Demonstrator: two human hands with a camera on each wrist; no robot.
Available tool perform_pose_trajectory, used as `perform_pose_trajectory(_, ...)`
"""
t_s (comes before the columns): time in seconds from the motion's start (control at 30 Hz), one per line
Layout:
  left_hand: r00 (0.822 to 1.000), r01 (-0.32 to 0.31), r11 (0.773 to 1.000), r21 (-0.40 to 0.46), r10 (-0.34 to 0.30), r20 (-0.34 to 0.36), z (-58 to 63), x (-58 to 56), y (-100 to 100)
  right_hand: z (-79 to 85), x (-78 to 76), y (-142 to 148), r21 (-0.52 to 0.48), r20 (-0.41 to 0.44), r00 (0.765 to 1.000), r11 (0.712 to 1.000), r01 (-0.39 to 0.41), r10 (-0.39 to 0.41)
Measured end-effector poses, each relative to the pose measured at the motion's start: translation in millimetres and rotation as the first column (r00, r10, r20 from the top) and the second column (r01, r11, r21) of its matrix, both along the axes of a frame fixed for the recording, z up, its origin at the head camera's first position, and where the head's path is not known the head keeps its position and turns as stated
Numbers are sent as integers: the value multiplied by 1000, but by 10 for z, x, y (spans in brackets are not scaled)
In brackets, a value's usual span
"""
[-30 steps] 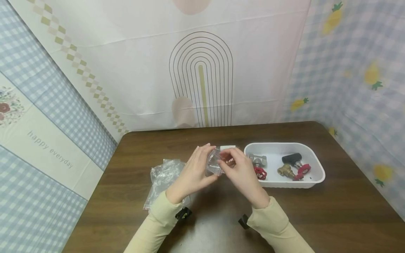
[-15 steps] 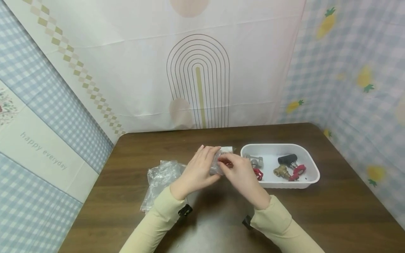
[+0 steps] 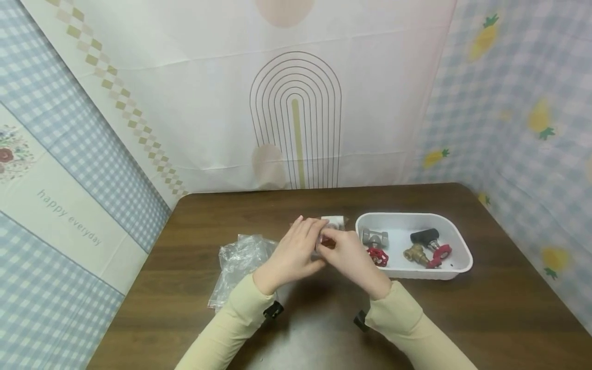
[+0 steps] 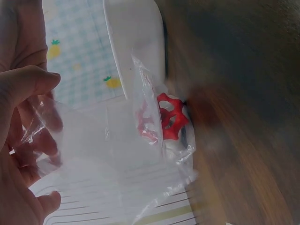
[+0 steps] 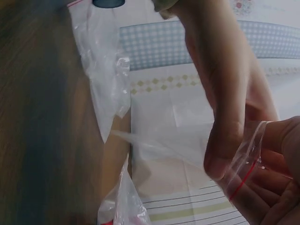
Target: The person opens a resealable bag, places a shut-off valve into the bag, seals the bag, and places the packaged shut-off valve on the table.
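A clear zip bag (image 4: 103,150) with a red line along its mouth (image 5: 243,180) is between my two hands. Inside it is a valve with a red handwheel (image 4: 172,117), at the bag's lower end close over the table. My left hand (image 3: 296,246) holds the bag's mouth, thumb at one side and fingers behind the film. Thumb and forefinger of my right hand (image 3: 351,257) pinch the opposite edge of the mouth. From the head, both hands hide most of the bag; a white patch (image 3: 334,221) shows just beyond them.
A white tray (image 3: 462,257) stands to the right, bearing a grey valve with a red handwheel (image 3: 376,241), a brass valve (image 3: 416,253) and a black-handled part (image 3: 425,236). Crumpled clear bags (image 3: 242,262) lie on the brown table (image 3: 185,308) at left.
My hands have drawn closer together around the bag's mouth, covering more of the film. The tray, its valves and the crumpled bags stay in place; the head view shifts slightly.
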State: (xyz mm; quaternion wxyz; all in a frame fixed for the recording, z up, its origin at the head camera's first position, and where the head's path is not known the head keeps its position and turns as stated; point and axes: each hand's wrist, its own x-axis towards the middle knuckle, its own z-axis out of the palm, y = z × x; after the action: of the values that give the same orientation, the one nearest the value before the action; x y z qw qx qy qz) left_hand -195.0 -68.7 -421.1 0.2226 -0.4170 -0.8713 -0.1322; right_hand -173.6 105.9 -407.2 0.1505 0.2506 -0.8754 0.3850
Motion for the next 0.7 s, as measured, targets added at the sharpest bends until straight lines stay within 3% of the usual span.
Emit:
perform_pose_trajectory(0.23, 998, -39, 999, 20, 40, -42, 5, 10, -4, 37, 32, 19, 84, -28, 999, 996, 40, -37)
perform_pose_trajectory(0.37, 998, -25, 999, 47, 28, -64, -11, 25, 7, 49, 47, 25, 109, -17, 999, 993, 43, -42)
perform_pose_trajectory(0.53, 994, 16, 995, 102, -5, -106, -18, 39, 17, 57, 55, 33, 94, -56, 998, 996, -1, 6)
perform_pose_trajectory(0.7, 994, 42, 989, 144, -27, -105, -21, 55, 7, 43, 49, 60, 85, -82, 994, 994, -70, 77)
